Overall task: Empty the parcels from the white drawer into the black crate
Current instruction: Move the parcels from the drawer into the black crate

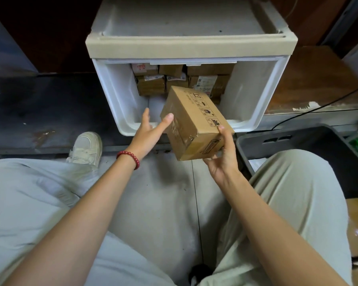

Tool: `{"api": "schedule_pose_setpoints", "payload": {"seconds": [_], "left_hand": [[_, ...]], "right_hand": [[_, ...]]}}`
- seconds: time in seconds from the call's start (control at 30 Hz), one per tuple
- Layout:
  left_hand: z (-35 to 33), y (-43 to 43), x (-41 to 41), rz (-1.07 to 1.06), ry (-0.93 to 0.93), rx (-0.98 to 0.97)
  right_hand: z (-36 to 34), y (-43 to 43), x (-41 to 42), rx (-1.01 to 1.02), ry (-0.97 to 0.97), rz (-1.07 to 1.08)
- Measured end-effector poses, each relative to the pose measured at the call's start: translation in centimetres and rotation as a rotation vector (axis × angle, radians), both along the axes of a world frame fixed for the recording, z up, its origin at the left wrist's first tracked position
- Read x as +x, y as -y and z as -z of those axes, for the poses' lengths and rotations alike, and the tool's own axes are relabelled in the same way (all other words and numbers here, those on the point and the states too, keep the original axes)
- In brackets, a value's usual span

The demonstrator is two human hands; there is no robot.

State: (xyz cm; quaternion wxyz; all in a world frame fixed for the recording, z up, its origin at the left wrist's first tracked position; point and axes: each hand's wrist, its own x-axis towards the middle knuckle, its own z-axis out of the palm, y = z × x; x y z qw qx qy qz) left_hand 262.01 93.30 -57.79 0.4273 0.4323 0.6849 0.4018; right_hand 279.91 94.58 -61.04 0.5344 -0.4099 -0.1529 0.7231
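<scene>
Parcel [192, 120] at centre, before white drawer [267, 96] at 12 o'clock, gripped at near corner by right hand [221, 155]. Left hand [151, 129] spread, thumb against side. Best swung level to black crate [256, 139], 3 o'clock.

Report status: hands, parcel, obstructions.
Right hand grips cardboard parcel over white drawer front rim. Left hand open, thumb touching it. More parcels inside. Path to black crate looks clear.

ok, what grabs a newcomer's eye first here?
A tilted brown cardboard box with black handling symbols sits centre frame, gripped by the right hand, the left hand open at its left side. Behind it, the open white plastic drawer holds more brown parcels at its back; the black plastic crate waits at right.
</scene>
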Motion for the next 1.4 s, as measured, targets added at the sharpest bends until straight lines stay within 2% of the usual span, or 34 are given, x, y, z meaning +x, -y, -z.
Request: {"api": "schedule_pose_setpoints", "payload": {"seconds": [0.3, 0.37, 0.43, 0.53, 0.6, 0.7, 0.83, 1.03, 1.13, 1.4], "left_hand": [[0.0, -0.7, -0.3, -0.14, 0.181, 0.071], [-0.2, -0.1, -0.6, -0.182, 0.194, 0.068], [-0.6, 0.7, 0.0, -0.168, 0.1, 0.157], [-1.6, 2.0, 1.9, -0.092, -0.198, 0.421], [-2.5, 2.3, 2.5, -0.047, -0.367, 0.571], [-3.4, 3.0, 1.8, -0.027, -0.467, 0.644], [-3.0, 3.9, 0.9, -0.035, -0.56, 0.524], [-2.0, 4.6, 0.2, -0.116, -0.358, 0.252], [-1.9, 4.7, 0.4, -0.169, -0.362, 0.137], [-1.3, 4.6, 0.8, -0.247, -0.167, 0.103]], "right_hand": [[0.1, 0.2, 0.2, 0.055, 0.088, -0.188], [-0.2, 0.0, 0.2, 0.074, 0.056, -0.195], [-0.4, -0.1, 0.3, 0.065, -0.036, -0.223], [-0.2, -0.1, 0.4, 0.058, -0.091, -0.31], [-0.3, -0.1, 0.3, 0.06, -0.053, -0.34], [-0.5, -0.4, 0.0, 0.072, 0.067, -0.394], [-0.7, -0.6, 0.2, 0.211, 0.148, -0.409], [-1.4, -0.6, 1.1, 0.411, 0.309, -0.384], [-1.9, -0.7, 1.3, 0.471, 0.381, -0.371], [-2.7, -1.3, 1.4, 0.454, 0.392, -0.322]]}}
